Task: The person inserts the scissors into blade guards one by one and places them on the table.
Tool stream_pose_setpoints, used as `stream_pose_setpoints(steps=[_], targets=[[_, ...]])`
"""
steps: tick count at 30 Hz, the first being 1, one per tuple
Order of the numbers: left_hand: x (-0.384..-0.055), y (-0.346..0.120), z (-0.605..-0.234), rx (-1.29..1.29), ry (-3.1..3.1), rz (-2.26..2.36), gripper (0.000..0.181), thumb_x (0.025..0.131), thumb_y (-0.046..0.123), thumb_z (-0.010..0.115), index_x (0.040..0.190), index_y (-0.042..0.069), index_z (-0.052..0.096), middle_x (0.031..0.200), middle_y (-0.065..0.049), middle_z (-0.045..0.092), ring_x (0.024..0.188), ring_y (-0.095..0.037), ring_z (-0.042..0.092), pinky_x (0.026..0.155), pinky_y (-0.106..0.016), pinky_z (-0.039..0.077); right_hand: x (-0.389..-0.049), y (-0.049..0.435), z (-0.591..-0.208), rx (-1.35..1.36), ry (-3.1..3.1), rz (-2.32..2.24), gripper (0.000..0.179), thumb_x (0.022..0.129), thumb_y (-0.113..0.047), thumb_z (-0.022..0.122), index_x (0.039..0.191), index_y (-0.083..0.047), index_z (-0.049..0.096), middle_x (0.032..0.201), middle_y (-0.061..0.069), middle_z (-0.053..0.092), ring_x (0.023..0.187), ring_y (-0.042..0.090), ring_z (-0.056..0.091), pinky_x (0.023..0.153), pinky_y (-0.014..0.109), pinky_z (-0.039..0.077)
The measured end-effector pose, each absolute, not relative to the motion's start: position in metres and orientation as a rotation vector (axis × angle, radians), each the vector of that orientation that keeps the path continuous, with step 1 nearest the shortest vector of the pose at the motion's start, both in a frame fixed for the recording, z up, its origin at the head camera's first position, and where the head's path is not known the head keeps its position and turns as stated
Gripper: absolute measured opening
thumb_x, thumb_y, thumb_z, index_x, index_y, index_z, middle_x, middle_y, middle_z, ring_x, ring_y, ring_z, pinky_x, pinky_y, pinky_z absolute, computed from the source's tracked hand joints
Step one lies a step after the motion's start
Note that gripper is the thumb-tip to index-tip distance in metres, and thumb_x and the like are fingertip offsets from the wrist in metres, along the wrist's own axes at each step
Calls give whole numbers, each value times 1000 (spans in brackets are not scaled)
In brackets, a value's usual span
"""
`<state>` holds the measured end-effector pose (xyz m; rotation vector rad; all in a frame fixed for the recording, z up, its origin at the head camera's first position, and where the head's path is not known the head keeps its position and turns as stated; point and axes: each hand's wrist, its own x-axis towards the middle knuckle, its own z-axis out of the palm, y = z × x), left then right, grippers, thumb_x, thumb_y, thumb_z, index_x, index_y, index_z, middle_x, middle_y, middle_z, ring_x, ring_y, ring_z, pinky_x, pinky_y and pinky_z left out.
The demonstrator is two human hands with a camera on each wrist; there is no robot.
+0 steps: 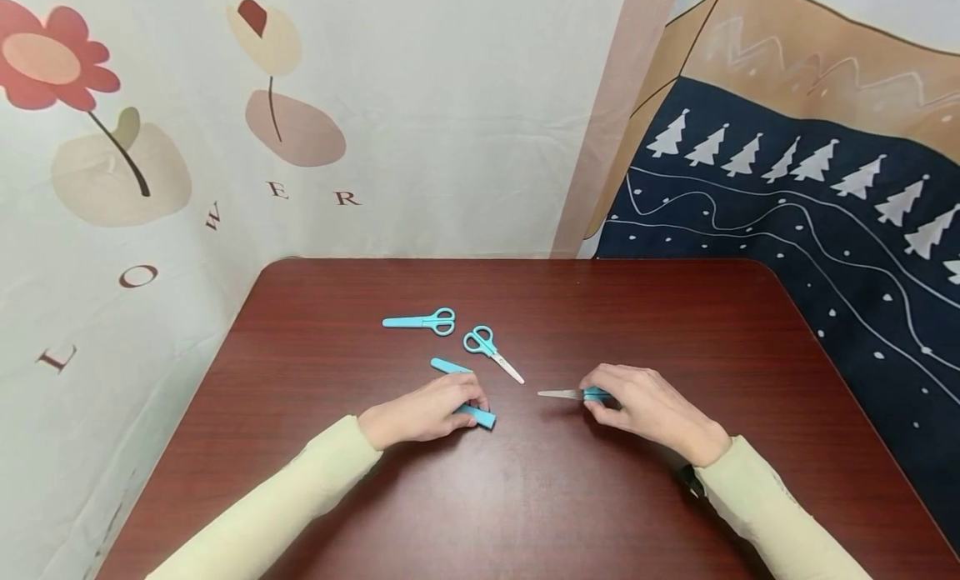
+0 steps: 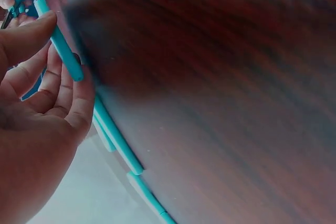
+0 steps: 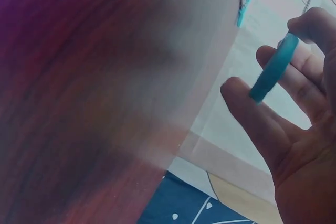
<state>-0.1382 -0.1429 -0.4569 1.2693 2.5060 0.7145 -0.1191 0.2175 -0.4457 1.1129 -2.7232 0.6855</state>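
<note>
In the head view, my left hand [image 1: 435,407] pinches a turquoise scissor sheath [image 1: 483,417] between thumb and fingers; the left wrist view shows the same sheath [image 2: 65,53] from the side. Facing it across a gap, my right hand [image 1: 648,403] grips a pair of scissors by its turquoise handles [image 1: 596,393]. Its bare metal blades [image 1: 558,394] point left, toward the sheath. Seen from the right wrist, the handle [image 3: 274,69] sits between thumb and fingers. Just behind my left hand lies a second sheath [image 1: 448,365], partly hidden by the hand.
Farther back on the brown table [image 1: 465,513] lie sheathed scissors [image 1: 408,322]. Nearby, unsheathed scissors [image 1: 495,355] point toward the front right. A printed curtain [image 1: 465,130] hangs behind the table, and a dark blue patterned cloth [image 1: 795,230] hangs at the right.
</note>
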Motion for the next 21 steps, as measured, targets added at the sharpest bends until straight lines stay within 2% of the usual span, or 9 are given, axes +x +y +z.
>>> stream_pose_setpoints(steps=[4,10,16,21], targets=[[-134,-143,-453,1305,2542,743,11,95,7,74,105,11,70,101,4,58,94,-14,54,87,-30,48,-118,216,-444,1107,-2709,726,18,91,-17,77,106,-23,71,97,-19,62,76,1,56,68,20,52],[-128,-143,-444,1269,2606,817,12,95,7,75,105,10,69,97,3,57,87,-15,54,81,-28,49,-118,210,-441,1143,-2634,661,25,89,-16,77,113,-18,73,101,-14,66,77,0,56,67,20,52],[-124,-142,-438,1214,2680,896,13,95,6,74,106,12,69,99,3,56,87,-14,55,80,-27,49,-120,203,-439,1142,-2534,600,21,85,-15,77,107,-17,75,101,-10,68,81,5,60,63,24,54],[-122,-140,-434,1157,2750,962,15,96,7,73,108,14,69,104,4,60,93,-14,57,84,-32,48,-120,197,-436,1123,-2496,606,18,86,-17,73,104,-18,74,101,-9,66,87,8,60,64,26,55]])
